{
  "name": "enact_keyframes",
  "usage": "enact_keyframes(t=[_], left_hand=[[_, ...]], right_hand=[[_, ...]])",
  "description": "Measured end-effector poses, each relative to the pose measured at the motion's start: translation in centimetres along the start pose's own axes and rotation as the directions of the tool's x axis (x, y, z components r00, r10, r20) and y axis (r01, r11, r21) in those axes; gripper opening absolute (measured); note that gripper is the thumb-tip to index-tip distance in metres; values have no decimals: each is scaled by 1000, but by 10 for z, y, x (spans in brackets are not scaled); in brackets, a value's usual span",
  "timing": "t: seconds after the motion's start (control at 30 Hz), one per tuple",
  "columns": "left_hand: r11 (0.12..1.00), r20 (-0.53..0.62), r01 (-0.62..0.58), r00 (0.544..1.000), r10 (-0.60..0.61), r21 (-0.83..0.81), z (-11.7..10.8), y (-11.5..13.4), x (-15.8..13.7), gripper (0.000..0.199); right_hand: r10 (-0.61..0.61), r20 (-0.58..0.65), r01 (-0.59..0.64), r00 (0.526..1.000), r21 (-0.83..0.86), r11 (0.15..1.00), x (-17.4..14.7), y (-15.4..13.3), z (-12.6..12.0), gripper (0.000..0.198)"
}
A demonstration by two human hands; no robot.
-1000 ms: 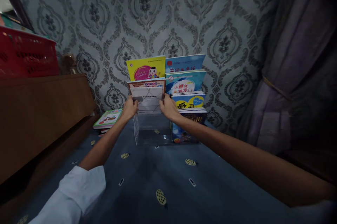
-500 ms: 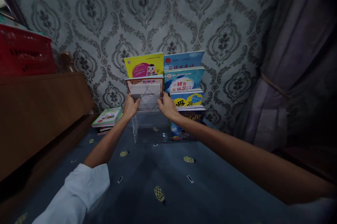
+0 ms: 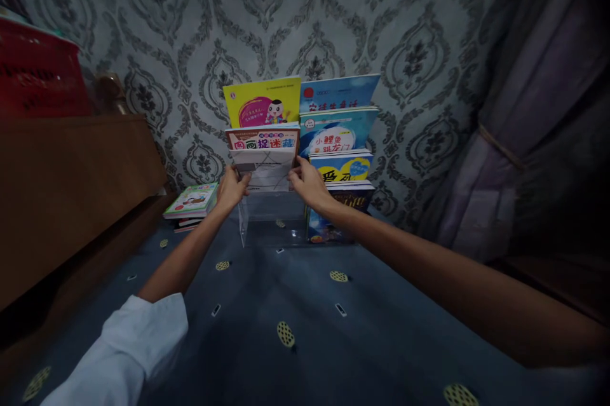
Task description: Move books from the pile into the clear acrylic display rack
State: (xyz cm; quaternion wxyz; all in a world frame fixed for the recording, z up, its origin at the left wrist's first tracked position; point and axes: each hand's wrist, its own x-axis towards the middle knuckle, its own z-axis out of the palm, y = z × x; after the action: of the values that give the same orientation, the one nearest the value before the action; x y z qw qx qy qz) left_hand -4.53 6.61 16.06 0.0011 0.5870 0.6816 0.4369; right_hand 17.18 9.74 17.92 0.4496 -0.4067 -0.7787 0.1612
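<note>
A pale book [image 3: 265, 169] with grey lines across its cover stands in the left column of a clear tiered book rack [image 3: 274, 228]. Its left edge is gripped by my left hand [image 3: 232, 188], thumb in front. My right hand [image 3: 309, 183] pinches the right edge the same way. Behind the pale book rise a brown-edged picture book [image 3: 264, 140] and a yellow book [image 3: 264, 102]. The right column holds a blue book [image 3: 337, 92], a teal book [image 3: 336, 133], a yellow-and-blue book [image 3: 350, 168] and a dark blue book [image 3: 333, 222].
A small stack of books [image 3: 193, 200] lies to the left on the dark blue patterned cloth [image 3: 248, 304]. A brown wooden cabinet [image 3: 71, 190] with a red basket [image 3: 38, 69] on it stands at the left. Patterned wallpaper and a tied curtain [image 3: 495, 145] are behind.
The pale book now sits lower against the brown-edged book, showing more of that book's title, and its top appears tilted. Both hands keep hold of its edges. The view has shifted slightly.
</note>
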Motion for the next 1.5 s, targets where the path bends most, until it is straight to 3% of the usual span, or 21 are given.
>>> enact_keyframes(t=[0.37, 0.43, 0.5, 0.6, 0.73, 0.9, 1.03, 1.2, 1.5], left_hand=[[991, 37, 63, 998, -59, -120, 3, -23, -15, 46], [997, 29, 47, 999, -45, -68, 2, -32, -22, 43], [996, 5, 16, 1000, -17, 92, -3, -44, -28, 37], [939, -15, 13, 1000, -9, 344, -13, -69, -37, 31], [880, -16, 83, 996, -85, 467, -29, -110, -42, 34], [817, 24, 134, 984, -178, 561, -41, -156, -40, 65], [790, 112, 86, 975, -192, 607, -41, -176, -30, 76], [766, 204, 15, 960, -190, 643, -38, -184, -19, 79], [703, 292, -171, 955, -55, 691, -55, -189, -28, 59]], right_hand=[[42, -12, -41, 999, 106, 994, -10, 13, 3, 61], [40, -12, -38, 999, 150, 988, -16, 14, 4, 60], [44, 15, -46, 999, 214, 976, -26, 14, 5, 60], [7, 93, -35, 996, 300, 953, -53, 15, 7, 56], [-93, 237, 15, 967, 312, 950, -109, 24, 16, 50], [-28, 345, -36, 938, 177, 983, -179, 50, 38, 46], [42, 404, -129, 914, 192, 973, -207, 70, 54, 47], [93, 414, -222, 906, 277, 935, -212, 77, 58, 45], [89, 400, -242, 912, 350, 905, -211, 79, 60, 41]])
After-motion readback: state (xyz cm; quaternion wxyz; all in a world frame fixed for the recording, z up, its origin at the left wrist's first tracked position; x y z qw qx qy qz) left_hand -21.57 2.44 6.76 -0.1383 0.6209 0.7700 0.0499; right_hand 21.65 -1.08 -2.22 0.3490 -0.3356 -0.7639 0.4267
